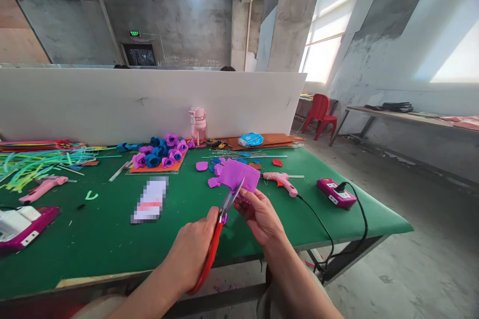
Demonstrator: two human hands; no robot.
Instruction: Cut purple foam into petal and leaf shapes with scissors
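Red scissors [213, 250], left hand [192, 246]; purple sheet [234, 174], right hand [262, 214] — two glue guns [48, 188] [284, 182].

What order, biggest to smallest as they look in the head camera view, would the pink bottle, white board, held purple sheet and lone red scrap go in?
1. White board
2. Purple sheet, though being nearer the camera than the bottle helps it
3. Pink bottle
4. Red scrap
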